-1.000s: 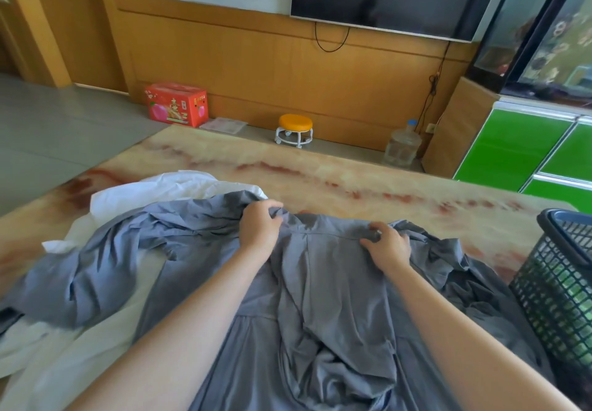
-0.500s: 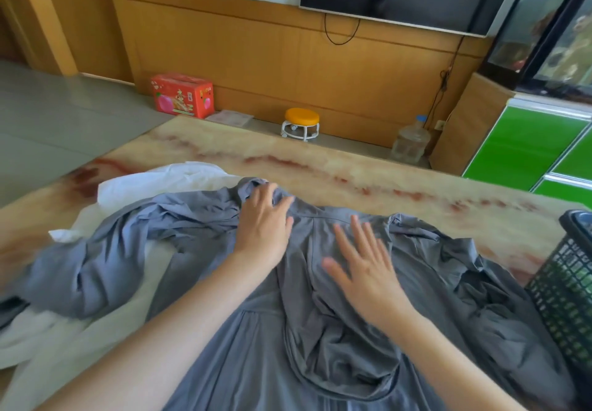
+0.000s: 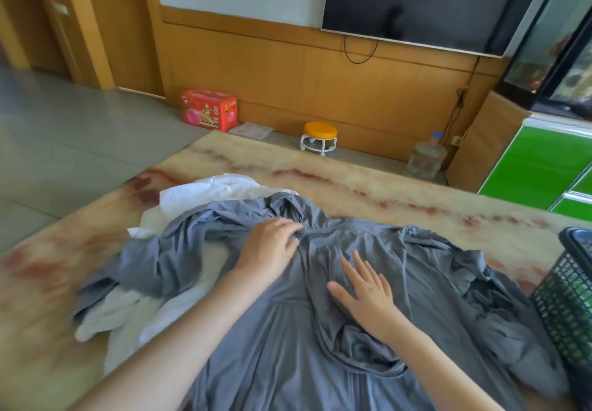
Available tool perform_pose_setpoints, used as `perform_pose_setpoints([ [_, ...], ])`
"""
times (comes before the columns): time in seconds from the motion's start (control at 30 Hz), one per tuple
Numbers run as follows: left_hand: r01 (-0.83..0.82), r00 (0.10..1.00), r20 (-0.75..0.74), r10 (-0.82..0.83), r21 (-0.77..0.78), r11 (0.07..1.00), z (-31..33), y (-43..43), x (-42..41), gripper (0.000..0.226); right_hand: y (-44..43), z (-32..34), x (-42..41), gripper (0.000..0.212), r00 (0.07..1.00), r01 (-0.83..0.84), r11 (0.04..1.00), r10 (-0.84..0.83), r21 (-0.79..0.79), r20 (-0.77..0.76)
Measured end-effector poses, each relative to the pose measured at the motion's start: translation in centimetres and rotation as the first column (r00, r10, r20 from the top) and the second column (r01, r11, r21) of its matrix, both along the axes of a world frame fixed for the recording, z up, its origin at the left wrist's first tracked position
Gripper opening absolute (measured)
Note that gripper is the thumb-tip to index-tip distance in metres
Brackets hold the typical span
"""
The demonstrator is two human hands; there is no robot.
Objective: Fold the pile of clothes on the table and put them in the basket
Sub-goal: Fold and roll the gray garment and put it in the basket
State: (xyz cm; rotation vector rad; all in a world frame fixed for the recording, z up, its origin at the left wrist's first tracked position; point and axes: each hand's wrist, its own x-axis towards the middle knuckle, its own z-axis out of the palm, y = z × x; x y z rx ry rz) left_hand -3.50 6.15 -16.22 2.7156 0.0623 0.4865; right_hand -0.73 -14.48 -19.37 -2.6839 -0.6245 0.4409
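Starting at the left, a white garment (image 3: 224, 191) lies half under the grey shirt (image 3: 282, 346), which is spread on the table (image 3: 400, 200) but bunched at both sleeves. The left hand (image 3: 272, 250) sits palm down at the collar with its fingers loosely bent, gripping nothing as far as I can tell. The right hand (image 3: 368, 295) is flat on the chest, fingers spread. The basket (image 3: 570, 301) sits at the right edge, just beside the rumpled sleeve. Looks like the smoothing step to me: pin the collar with the left, sweep the right outward and down to chase out that big centre wrinkle, and straighten the sleeves before any fold. A second ago both hands were pinching the collar edge. Now they've let go and lie on the cloth, the right one lower.
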Motion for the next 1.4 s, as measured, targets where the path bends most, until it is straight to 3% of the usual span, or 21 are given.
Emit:
perform_pose_setpoints([
  [0.1, -0.173, 0.980, 0.085, 0.179, -0.073, 0.982, 2.8, 5.3, -3.4, 0.034, 2.1, 2.1, -1.6, 0.060, 1.000, -0.009, 0.993, 0.012, 0.114, -0.027],
  [0.23, -0.415, 0.904, -0.206, 0.375, -0.212, 0.885, 3.6, 11.7, -8.6, 0.058, 4.8, 4.0, -4.1, 0.045, 0.995, -0.104, 0.989, 0.104, 0.103, 0.004],
  [0.3, -0.449, 0.866, -0.361, 0.347, -0.256, 0.856, 3.1, 13.3, -11.2, 0.069, 5.6, 4.6, -5.3, 0.038, 0.990, -0.106, 0.973, 0.123, 0.206, -0.075],
  [0.4, -0.384, 0.834, -0.495, 0.243, -0.205, 0.900, 2.5, 14.2, -14.1, 0.067, 6.1, 5.0, -6.9, 0.034, 0.980, -0.091, 0.948, 0.139, 0.306, -0.140],
  [0.47, -0.358, 0.847, -0.459, 0.270, -0.116, 0.927, 2.2, 14.7, -15.0, 0.052, 6.2, 5.3, -7.2, 0.033, 0.986, -0.077, 0.939, 0.122, 0.335, -0.114],
  [0.53, -0.391, 0.866, -0.370, 0.335, -0.083, 0.917, 2.9, 14.7, -15.4, 0.019, 6.2, 5.7, -7.5, 0.031, 0.988, -0.065, 0.926, 0.111, 0.372, -0.105],
  [0.6, -0.394, 0.897, -0.284, 0.340, -0.162, 0.905, 3.9, 13.9, -15.2, 0.013, 6.4, 6.1, -7.9, 0.027, 0.990, -0.043, 0.905, 0.095, 0.424, -0.101],
  [0.67, -0.362, 0.930, -0.191, 0.313, -0.344, 0.866, 4.9, 12.8, -14.6, 0.014, 6.7, 6.6, -8.2, 0.023, 0.992, 0.000, 0.867, 0.063, 0.498, -0.108],
  [0.77, -0.284, 0.958, -0.155, 0.242, -0.642, 0.712, 6.6, 9.9, -13.3, 0.013, 7.9, 7.9, -8.8, 0.023, 0.961, 0.138, 0.710, 0.074, 0.690, -0.268],
  [0.87, -0.244, 0.970, -0.222, 0.103, -0.900, 0.362, 7.7, 6.3, -12.8, 0.009, 9.0, 9.2, -9.6, 0.032, 0.851, 0.297, 0.551, 0.218, 0.780, -0.478],
  [0.97, -0.236, 0.969, -0.245, -0.039, -0.959, 0.156, 6.9, 3.9, -12.5, 0.015, 9.5, 8.8, -9.6, 0.047, 0.792, 0.340, 0.540, 0.276, 0.770, -0.544],
  [1.07, -0.185, 0.979, -0.181, -0.096, -0.982, -0.037, 6.4, 2.9, -12.3, 0.019, 9.1, 7.5, -9.2, 0.031, 0.882, 0.313, 0.576, 0.118, 0.755, -0.456],
  [1.1, -0.169, 0.981, -0.164, -0.100, -0.985, -0.039, 6.3, 2.8, -12.1, 0.020, 8.6, 7.3, -8.9, 0.020, 0.886, 0.356, 0.544, 0.062, 0.760, -0.459],
  [1.13, -0.154, 0.984, -0.155, -0.090, -0.988, 0.017, 6.4, 2.8, -11.9, 0.021, 7.9, 7.2, -8.3, 0.011, 0.880, 0.404, 0.490, 0.023, 0.772, -0.475],
  [1.2, -0.132, 0.991, -0.135, 0.009, -0.956, 0.263, 6.4, 3.2, -11.1, 0.021, 6.2, 8.0, -6.9, 0.005, 0.860, 0.486, 0.376, -0.044, 0.789, -0.509],
  [1.3, -0.127, 0.990, -0.051, 0.131, -0.725, 0.677, 5.3, 4.4, -9.5, 0.021, 3.1, 10.2, -4.3, 0.015, 0.801, 0.593, 0.225, -0.069, 0.773, -0.594],
  [1.37, -0.062, 0.998, -0.032, 0.053, -0.543, 0.837, 3.8, 4.8, -8.7, 0.028, 0.8, 10.9, -2.2, 0.019, 0.770, 0.638, 0.215, -0.140, 0.740, -0.623],
  [1.4, -0.014, 0.999, -0.033, -0.002, -0.476, 0.879, 3.0, 4.7, -8.2, 0.033, -0.4, 10.6, -0.9, 0.022, 0.762, 0.648, 0.278, -0.219, 0.709, -0.610],
])
